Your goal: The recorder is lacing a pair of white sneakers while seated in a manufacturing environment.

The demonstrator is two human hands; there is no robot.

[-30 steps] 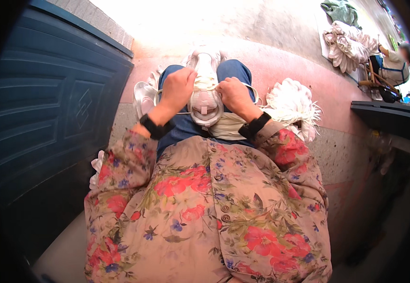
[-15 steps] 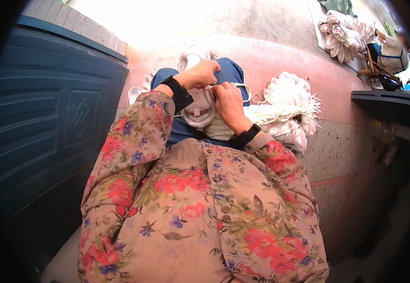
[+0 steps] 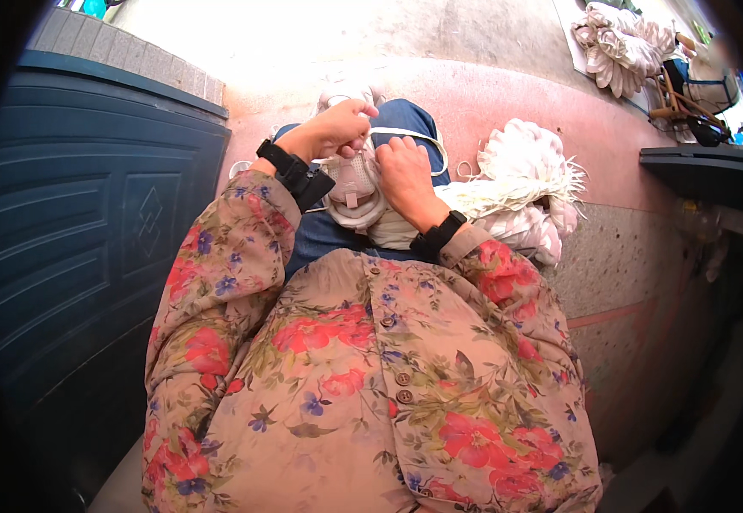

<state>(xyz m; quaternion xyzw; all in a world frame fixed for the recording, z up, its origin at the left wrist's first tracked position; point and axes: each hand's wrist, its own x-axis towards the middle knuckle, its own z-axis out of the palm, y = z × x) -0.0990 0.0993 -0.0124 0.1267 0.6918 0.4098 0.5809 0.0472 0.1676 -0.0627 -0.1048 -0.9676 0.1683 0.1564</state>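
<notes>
One pale pinkish-white shoe (image 3: 354, 192) — mesh on its upper, padded and rounded at the collar — lies on the lap between two knees in blue denim trousers (image 3: 324, 235), its heel end toward the body. Two bare hands work above it: the left hand (image 3: 337, 130) over the shoe's middle, the right hand (image 3: 407, 175) at its right side, the pair close together but apart. Both have their fingers curled inward; the tips are hidden, so I cannot tell how tightly either is closed or whether it pinches the lace. That one flat, off-white lace (image 3: 442, 154) makes a wide loop from beside the left fingers around behind the right hand. Each wrist wears a black band (image 3: 290, 175), two in all (the left one carries a boxy block). One thick bundle of cream laces (image 3: 487, 198), stringy and frayed-looking at its far end, stretches right from the lap across a heap of pale, rounded shoes (image 3: 521, 154), too crowded to count. At least four round buttons (image 3: 387, 321) run down the flower-printed cloth jacket (image 3: 320, 376). One dark blue panel (image 3: 64, 231), moulded with ridges and linked diamonds, stands at left.
</notes>
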